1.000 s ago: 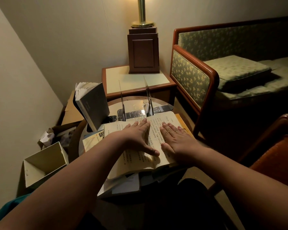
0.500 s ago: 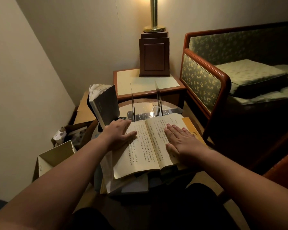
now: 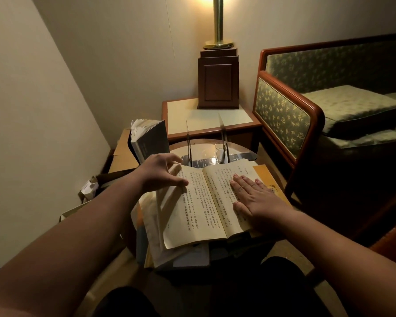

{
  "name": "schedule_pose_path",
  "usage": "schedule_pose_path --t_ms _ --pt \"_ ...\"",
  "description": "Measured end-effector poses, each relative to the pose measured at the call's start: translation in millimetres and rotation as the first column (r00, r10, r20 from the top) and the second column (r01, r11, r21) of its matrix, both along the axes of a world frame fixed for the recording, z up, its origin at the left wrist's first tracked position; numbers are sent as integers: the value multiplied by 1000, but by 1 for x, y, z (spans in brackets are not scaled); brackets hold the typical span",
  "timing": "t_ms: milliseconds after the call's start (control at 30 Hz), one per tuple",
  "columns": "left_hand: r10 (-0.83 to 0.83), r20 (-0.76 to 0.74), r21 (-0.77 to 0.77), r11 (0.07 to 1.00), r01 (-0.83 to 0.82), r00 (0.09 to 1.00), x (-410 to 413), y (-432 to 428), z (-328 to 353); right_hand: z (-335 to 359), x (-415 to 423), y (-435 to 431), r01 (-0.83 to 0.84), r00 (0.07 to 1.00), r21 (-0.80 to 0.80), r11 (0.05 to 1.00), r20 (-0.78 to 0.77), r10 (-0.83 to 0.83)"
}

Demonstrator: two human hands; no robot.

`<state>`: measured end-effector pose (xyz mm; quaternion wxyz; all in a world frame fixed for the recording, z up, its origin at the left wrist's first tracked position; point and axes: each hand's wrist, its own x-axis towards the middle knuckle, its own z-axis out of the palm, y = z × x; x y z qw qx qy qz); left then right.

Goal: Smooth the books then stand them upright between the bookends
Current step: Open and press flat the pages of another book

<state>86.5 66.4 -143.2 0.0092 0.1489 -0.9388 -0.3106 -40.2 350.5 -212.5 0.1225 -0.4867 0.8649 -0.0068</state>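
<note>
left hand (image 3: 162, 173) pinches open cream paperback's (image 3: 206, 202) left pages; right hand (image 3: 256, 197) flat, fingers spread; upright grey book (image 3: 150, 140) at ten o'clock, clear bookends (image 3: 223, 138) at twelve.

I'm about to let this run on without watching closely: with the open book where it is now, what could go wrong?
1. The left hand pinches the left pages of the open book; a quick pull could crease them.
2. The book lies on an uneven pile overhanging the round table; pressure from the flat right hand may shift it.
3. The grey book stands outside the bookends, by the left hand, and could topple.
</note>
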Motion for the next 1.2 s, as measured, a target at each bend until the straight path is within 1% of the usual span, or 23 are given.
schedule_pose_path --t_ms 67,133,200,267,333,433,500,600,733,867,967,1000,1100,1200 --pt "8 16 -20 1000 -8 1000 -3 -1 7 0 0 0 -11 1000 -6 1000 5 11" --pt "38 68 -14 999 -37 997 -8 -5 15 -2 -2 0 -14 1000 -18 1000 7 14" --pt "94 137 -7 996 -94 986 -13 -9 22 -1 -2 0 -15 1000 -18 1000 11 15" --pt "144 163 31 988 -151 976 -16 -12 26 -1 -2 0 -13 1000 -23 1000 19 13" --pt "168 126 119 976 -183 978 -16 -13 28 -1 -2 0 -2 999 -24 1000 33 2" --pt "162 26 259 952 -164 986 -13 -8 34 5 0 0 33 998 -76 997 60 -28" --pt "162 -47 346 928 -136 986 -13 1 36 12 6 2 40 998 -185 982 50 -31" --pt "200 -139 458 881 -116 970 -15 11 33 32 16 2 23 999 -363 932 49 -6" --pt "240 -195 554 827 -96 951 -23 26 27 53 30 -1 -23 996 -481 877 62 60" --pt "230 -236 567 822 -58 944 -37 41 21 66 40 -6 -32 984 -583 812 123 127" --pt "197 -238 556 831 -33 951 -49 56 22 74 44 -8 87 964 -646 758 247 100" --pt "193 -231 579 815 -25 954 -52 62 23 76 45 -7 138 957 -656 742 282 71" --pt "170 -178 700 714 3 969 -61 78 25 79 45 -6 282 936 -653 703 350 -50" --pt "101 -147 713 701 35 984 -66 90 22 81 40 1 391 902 -641 660 408 -138"
